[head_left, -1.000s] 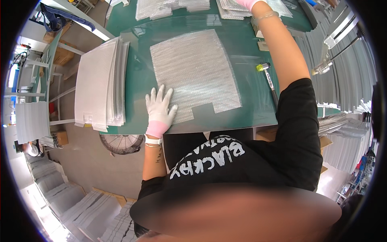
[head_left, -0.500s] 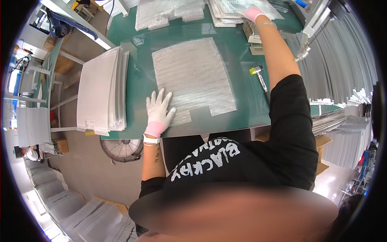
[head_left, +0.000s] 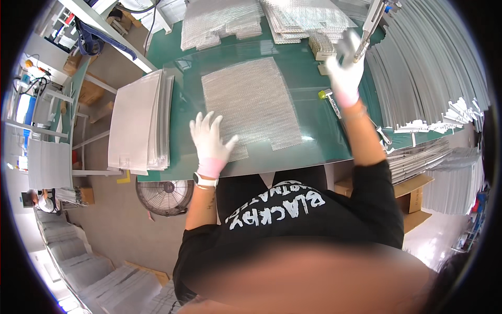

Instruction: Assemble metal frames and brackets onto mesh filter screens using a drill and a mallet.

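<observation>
A silvery mesh sheet [head_left: 250,102] with notched near corners lies flat on the green work table [head_left: 180,123]. Fingers spread, my left hand [head_left: 210,141] in a white glove with a pink cuff is over its near left edge. My gloved right hand [head_left: 345,76] is raised at the far right, its thumb apart and its other fingers blurred. Those fingers overlap the lower end of a hanging metal arm [head_left: 370,29]; whether they grip it I cannot tell. A hammer with a yellow-green head [head_left: 322,94] lies on the table, nearer to me than this hand.
Mesh sheets are stacked at the far side [head_left: 222,23] and far right [head_left: 300,18], beside a small ridged block [head_left: 321,46]. Pale panels [head_left: 138,120] stand at the left edge. Long grey strips [head_left: 429,68] fill the right side. A floor fan [head_left: 164,196] sits below the table.
My right hand has come back from the far mesh stack toward the hanging metal arm, whose lower end has shifted left. My left hand stays by the mesh sheet, fingers spread wider.
</observation>
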Tool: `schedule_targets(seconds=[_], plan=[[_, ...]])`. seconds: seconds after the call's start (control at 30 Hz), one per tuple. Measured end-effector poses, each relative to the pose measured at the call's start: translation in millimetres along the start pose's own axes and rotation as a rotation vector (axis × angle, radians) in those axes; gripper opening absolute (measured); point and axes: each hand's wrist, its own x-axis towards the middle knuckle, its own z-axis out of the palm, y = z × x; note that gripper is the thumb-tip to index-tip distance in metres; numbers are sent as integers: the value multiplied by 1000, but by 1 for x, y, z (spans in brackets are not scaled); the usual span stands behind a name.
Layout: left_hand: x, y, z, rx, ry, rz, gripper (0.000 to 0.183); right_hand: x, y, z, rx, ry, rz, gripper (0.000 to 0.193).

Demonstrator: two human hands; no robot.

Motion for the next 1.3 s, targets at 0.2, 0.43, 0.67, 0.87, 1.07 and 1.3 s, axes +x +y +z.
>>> schedule_targets(seconds=[0.2, 0.43, 0.67, 0.87, 1.07, 1.3], plan=[[-18, 87, -12, -1538, 236, -189, 57, -167, -96, 26, -212, -571, -25, 93], [-27, 10, -35, -1365, 125, -402, 49, -90, -94, -20, -447, -614, 238, 82], [-12, -5, 2, -262, 191, -124, 88, -110, -66, -11, -497, -707, 406, 81], [-2, -13, 22, -25, -70, -288, 85, -132, -31, 5, -655, -771, 348, 80], [2, -17, 27, -11, -116, -289, 82, -155, -6, 1, -698, -810, 387, 67], [3, -15, 31, 41, -150, -310, 81, -148, 0, 1, -647, -814, 346, 58]])
